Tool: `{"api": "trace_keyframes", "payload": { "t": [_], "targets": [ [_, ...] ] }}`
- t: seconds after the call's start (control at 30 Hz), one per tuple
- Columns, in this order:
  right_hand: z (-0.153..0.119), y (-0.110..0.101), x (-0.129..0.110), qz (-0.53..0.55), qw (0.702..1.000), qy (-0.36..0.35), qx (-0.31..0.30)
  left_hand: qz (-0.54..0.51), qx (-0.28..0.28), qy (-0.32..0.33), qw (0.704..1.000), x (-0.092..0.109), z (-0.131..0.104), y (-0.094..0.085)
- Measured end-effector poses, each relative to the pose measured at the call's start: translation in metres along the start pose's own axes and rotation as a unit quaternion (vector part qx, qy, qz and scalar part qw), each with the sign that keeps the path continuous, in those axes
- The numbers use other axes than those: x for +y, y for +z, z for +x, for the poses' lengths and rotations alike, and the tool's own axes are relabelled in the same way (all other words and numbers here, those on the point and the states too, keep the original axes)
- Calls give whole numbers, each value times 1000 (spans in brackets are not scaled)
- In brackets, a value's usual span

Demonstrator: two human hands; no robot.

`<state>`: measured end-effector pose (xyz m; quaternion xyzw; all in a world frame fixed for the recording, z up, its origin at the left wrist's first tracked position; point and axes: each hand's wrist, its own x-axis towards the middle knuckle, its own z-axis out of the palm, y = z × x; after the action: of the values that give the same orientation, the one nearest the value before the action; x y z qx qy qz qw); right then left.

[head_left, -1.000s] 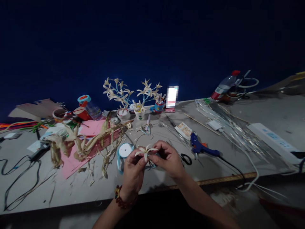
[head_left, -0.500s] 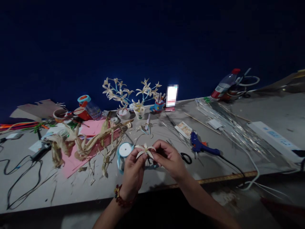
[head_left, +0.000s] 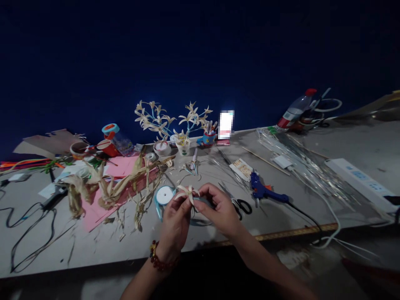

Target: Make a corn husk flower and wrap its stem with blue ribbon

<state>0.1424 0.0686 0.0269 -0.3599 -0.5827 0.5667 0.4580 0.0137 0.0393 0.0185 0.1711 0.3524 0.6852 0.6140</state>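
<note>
1. The left hand (head_left: pixel 175 223) and right hand (head_left: pixel 218 210) meet above the near edge of the bench (head_left: pixel 281 216).
2. Fingers of both hands pinch a small pale flower (head_left: pixel 188 192), held between them.
3. A ribbon spool (head_left: pixel 164 195) lies just behind the left hand.
4. Scissors (head_left: pixel 240 206) and a blue glue gun (head_left: pixel 265 191) lie to the right.

The ribbon spool (head_left: pixel 164 195) lies on the table (head_left: pixel 93 246) left of the scissors (head_left: pixel 240 206), glue gun (head_left: pixel 264 191) farther right.
</note>
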Motion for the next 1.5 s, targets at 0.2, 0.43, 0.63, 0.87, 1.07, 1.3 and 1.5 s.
{"api": "trace_keyframes", "payload": {
  "t": [0.2,0.43,0.63,0.87,1.07,1.3,1.5],
  "targets": [
    [2,1,1,76,996,54,-13,14,-34,-11,999,1,1,-2],
    [1,0,2,36,998,49,-12,28,-17,-6,999,3,1,-4],
    [1,-2,2,-4,999,34,-12,13,-1,-16,1000,3,2,-4],
    [5,-5,-1,14,998,53,-41,23,-33,-33,999,6,0,-6],
    [5,-5,-3,32,998,43,-42,26,-28,-33,999,7,1,-8],
    [3,-6,-8,63,993,77,-60,24,-25,-25,999,6,1,-7],
    [-1,3,0,42,997,59,-8,12,-13,-31,999,2,0,-7]
  ]
}}
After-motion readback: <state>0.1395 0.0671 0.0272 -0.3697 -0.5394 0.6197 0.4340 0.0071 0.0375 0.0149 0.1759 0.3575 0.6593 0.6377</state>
